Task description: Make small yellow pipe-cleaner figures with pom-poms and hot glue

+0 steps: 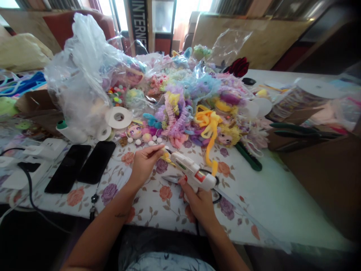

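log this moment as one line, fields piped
right hand: holds glue gun | left hand: fingertips pinched near nozzle, any held item unclear | scissors: by right hand | phones: screens dark

Two phones [68, 169] lie on the table [265, 195], left of the glue gun [191, 168], with a plastic bag [81, 71] behind the phones.

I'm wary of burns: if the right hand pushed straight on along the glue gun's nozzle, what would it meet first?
Probably the fingertips of the left hand, just ahead of the glue gun in the right hand. Depth is unclear, so it might pass above them.
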### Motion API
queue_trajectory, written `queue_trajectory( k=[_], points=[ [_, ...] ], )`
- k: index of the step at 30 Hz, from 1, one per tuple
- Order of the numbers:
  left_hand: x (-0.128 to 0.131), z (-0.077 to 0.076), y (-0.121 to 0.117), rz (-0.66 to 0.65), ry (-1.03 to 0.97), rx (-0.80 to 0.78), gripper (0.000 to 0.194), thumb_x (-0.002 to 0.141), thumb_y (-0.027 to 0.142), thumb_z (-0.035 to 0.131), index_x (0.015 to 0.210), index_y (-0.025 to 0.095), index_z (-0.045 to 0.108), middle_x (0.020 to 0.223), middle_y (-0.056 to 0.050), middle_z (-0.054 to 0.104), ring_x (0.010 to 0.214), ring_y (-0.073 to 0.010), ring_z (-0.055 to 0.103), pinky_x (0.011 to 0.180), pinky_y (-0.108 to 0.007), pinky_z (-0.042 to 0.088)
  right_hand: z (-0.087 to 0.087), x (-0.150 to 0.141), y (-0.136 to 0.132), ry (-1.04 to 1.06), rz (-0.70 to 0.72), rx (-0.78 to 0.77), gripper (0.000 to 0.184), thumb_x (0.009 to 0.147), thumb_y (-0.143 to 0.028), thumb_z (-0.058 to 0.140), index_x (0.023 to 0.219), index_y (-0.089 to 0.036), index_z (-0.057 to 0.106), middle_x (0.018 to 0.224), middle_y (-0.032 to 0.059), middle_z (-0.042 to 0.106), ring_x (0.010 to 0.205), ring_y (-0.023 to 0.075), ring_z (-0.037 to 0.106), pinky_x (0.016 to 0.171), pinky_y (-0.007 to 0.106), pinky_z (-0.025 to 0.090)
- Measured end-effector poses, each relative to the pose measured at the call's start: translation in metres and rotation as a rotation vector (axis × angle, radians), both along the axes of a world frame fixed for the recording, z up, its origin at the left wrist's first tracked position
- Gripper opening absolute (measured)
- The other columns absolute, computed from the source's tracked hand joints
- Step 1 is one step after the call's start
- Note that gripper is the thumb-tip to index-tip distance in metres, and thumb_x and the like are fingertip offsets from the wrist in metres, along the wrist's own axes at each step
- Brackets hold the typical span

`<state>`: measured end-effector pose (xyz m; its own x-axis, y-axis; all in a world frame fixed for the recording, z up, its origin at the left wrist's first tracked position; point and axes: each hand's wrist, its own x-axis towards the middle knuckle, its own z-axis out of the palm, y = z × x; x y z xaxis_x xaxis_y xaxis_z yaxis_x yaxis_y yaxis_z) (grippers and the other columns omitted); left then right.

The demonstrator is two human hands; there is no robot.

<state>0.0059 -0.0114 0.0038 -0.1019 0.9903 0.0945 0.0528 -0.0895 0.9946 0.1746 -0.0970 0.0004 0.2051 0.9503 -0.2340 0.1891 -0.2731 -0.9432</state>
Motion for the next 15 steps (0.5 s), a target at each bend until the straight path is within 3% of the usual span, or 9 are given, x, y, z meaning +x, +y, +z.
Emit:
queue_trajectory(
  k=[7,15],
  points=[
    [-0.0007,-0.0051,0.0015,0.000,-0.111,-0.040,0.032,0.075,0.033,0.077,0.103,0.020,0.077,0.099,-0.006,0.078,0.092,-0.0231,0.071,0.086,-0.034,0.057,0.0006,-0.0007,-0.0012,0.011,0.005,-0.076,0.042,0.080,-0.056,0.061,0.070,-0.016,0.064,0.047,-0.0025,0.051,0.031,0.0104,0.041,0.033,0.025,0.033],
    [0.0014,-0.0022,0.0038,0.008,-0.321,-0.133,0.027,0.070,0.030,0.081,0.096,0.021,0.079,0.092,-0.004,0.078,0.086,-0.0168,0.070,0.083,-0.028,0.056,-0.0022,0.0005,-0.0014,-0.009,0.019,-0.100,0.044,0.080,-0.056,0.060,0.059,-0.018,0.058,0.043,-0.0023,0.048,0.032,0.0115,0.044,0.033,0.025,0.033]
  ],
)
